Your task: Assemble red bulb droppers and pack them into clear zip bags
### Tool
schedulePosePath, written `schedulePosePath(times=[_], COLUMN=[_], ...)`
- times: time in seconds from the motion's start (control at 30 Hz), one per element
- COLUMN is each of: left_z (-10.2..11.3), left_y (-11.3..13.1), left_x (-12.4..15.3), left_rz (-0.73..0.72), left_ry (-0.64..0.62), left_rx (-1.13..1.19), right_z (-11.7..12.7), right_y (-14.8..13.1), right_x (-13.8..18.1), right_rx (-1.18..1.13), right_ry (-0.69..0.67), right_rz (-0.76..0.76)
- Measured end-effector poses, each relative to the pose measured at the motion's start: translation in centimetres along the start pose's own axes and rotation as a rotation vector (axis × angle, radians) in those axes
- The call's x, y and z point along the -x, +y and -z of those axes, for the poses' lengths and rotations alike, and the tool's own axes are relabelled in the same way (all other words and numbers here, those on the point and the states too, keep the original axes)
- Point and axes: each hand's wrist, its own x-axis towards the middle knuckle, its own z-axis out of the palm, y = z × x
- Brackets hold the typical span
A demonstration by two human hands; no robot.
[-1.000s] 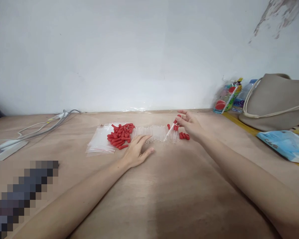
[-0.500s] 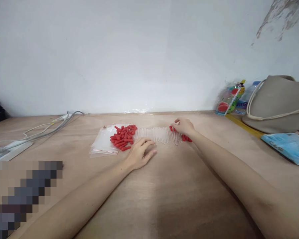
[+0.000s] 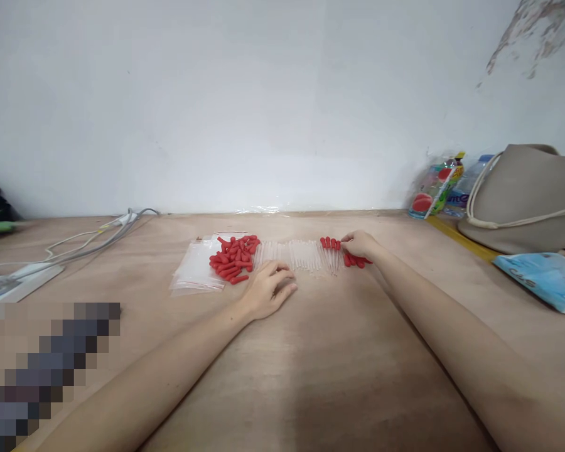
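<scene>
My left hand (image 3: 268, 290) rests on the table with its fingers apart and holds nothing. Its fingertips lie by a row of thin clear tubes (image 3: 304, 255). Left of it, a heap of red rubber bulbs (image 3: 235, 257) lies partly on clear zip bags (image 3: 195, 270). My right hand (image 3: 361, 243) is at the right end of the row, thumb and fingers closed at a red rubber bulb. Several red-bulbed droppers (image 3: 330, 243) lie there side by side, their thin tubes pointing toward me. More red bulbs (image 3: 355, 260) lie beneath my right hand, partly hidden.
A power strip (image 3: 28, 282) with cables (image 3: 94, 242) lies at the left. At the right are drink bottles (image 3: 435, 188), a grey-beige bag (image 3: 527, 194) and a blue packet (image 3: 543, 279). A white wall (image 3: 282, 107) stands behind the table. The lower left is pixelated.
My right hand has shifted a little to the right, uncovering the row of red bulbs that it partly hid. My left hand has stayed in place.
</scene>
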Motion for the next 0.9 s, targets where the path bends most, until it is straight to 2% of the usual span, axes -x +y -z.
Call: schedulePosePath(times=[0.43, 0.53, 0.7, 0.8, 0.9], left_z=[-0.1, -0.1, -0.2, -0.5, -1.6], left_y=[-0.1, -0.1, -0.3, 0.1, 1.4], left_x=[0.0, 0.0, 0.1, -0.2, -1.2], left_rz=[-0.001, -0.005, -0.013, -0.028, -0.044], left_ry=[0.002, 0.010, 0.035, 0.062, 0.091], left_rx=[-0.015, -0.011, -0.028, -0.048, -0.071], right_z=[-0.2, 0.2, 0.9, 1.4, 1.8], right_y=[-0.8, -1.0, -0.4, 0.8, 2.3], right_x=[0.0, 0.4, 1.1, 2.0, 2.7], right_rx=[0.060, 0.144, 0.246, 0.228, 0.218], right_ry=[-0.045, 0.005, 0.195, 0.188, 0.158], right_rz=[-0.014, -0.008, 0.046, 0.110, 0.229])
